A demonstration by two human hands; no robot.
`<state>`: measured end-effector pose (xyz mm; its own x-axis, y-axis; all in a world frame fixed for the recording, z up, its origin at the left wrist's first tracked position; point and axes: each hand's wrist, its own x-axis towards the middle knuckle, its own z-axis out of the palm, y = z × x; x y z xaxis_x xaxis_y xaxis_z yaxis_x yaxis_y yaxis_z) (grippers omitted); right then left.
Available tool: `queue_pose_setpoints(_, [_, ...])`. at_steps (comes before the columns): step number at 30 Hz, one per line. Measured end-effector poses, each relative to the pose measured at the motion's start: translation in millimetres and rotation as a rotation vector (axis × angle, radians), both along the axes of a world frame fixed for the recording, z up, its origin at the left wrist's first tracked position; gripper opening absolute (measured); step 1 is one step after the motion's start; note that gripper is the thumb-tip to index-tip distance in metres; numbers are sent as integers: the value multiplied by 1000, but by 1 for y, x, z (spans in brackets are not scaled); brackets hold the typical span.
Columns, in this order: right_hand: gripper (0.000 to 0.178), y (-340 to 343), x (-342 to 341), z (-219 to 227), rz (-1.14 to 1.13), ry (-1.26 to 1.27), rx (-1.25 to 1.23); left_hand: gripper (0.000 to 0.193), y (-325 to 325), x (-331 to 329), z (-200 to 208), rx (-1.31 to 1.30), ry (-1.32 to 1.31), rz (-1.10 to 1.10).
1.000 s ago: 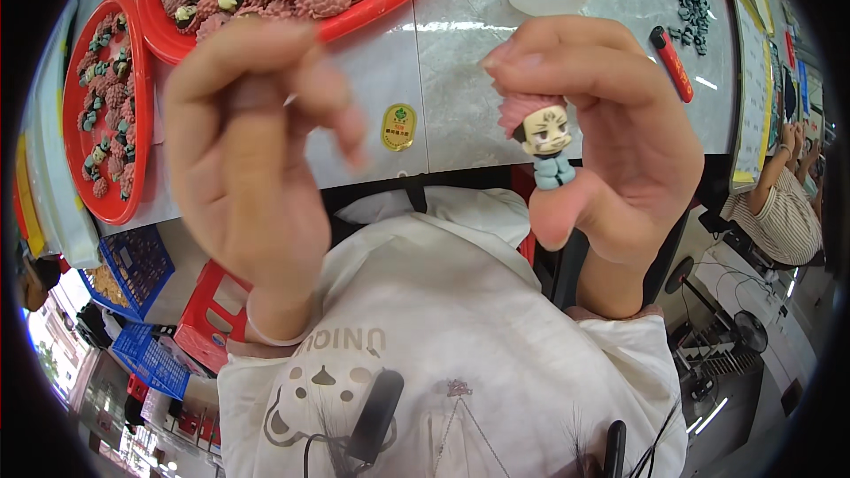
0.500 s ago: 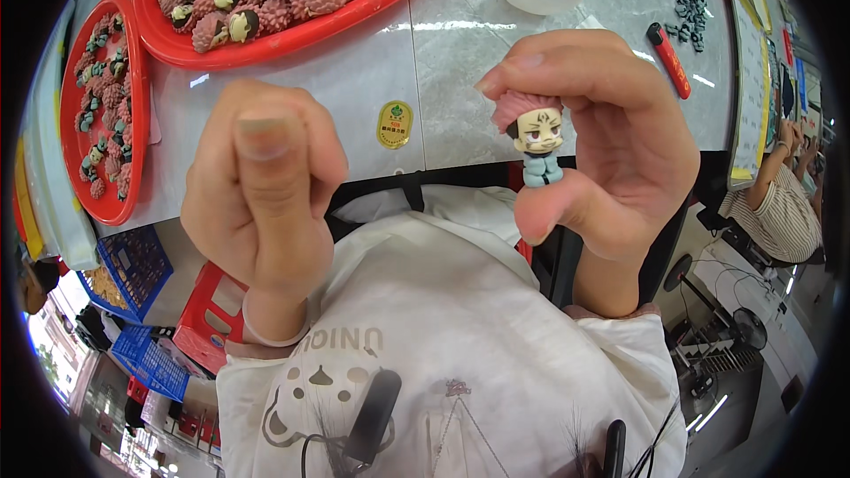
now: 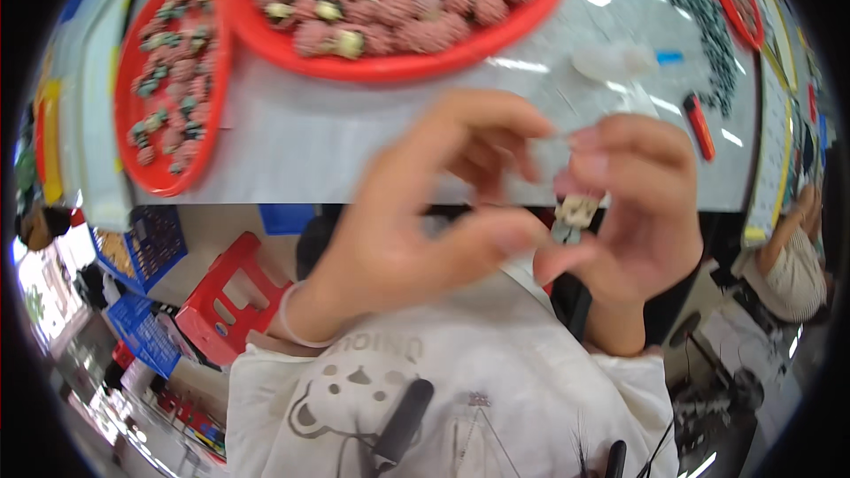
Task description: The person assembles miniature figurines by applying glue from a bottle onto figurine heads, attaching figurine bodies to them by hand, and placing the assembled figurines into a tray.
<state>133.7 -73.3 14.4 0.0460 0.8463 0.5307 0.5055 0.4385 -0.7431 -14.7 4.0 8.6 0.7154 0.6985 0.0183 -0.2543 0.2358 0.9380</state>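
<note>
One small figurine (image 3: pixel 577 212) with pink hair and a blue-grey lower body is in your right hand (image 3: pixel 651 212), roughly upright in front of the near edge of the table (image 3: pixel 301 142). Your right fingers close over its hair and your right thumb lies at its base, in what appears to be a pinch; blur hides the exact contact. Your left hand (image 3: pixel 412 221) is empty as far as visible, its fingers curved and thumb spread, just beside the figurine; whether that thumb touches it you cannot tell. Judged from this pose, the step in hand is handling the figurine at close range between both hands. The next move likely calls for a steady right pinch and a light left contact, clear of the painted face. Beyond your hands stand the large red tray (image 3: pixel 398 73) of pink-haired pieces and a bottle (image 3: pixel 611 62).
</note>
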Motion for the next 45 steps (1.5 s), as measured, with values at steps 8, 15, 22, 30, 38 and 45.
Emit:
queue_pose_setpoints(8, [52,-10,4,5,-180,-80,6,21,70,-70,21,667,491,550])
queue_pose_setpoints(15, [29,-12,15,2,-365,93,17,26,89,-75,42,1182,967,369])
queue_pose_setpoints(22, [20,-17,38,4,-488,59,-24,16,93,-36,28,968,806,26])
queue_pose_setpoints(30, [23,9,38,-9,-478,28,-217,22,71,-26,13,630,317,98])
queue_pose_setpoints(38, [39,-6,38,-5,-150,589,-330,31,19,-6,-13,-199,-142,-48])
queue_pose_setpoints(45, [43,-29,56,15,-68,214,-146,40,5,6,-18,-248,-143,-98])
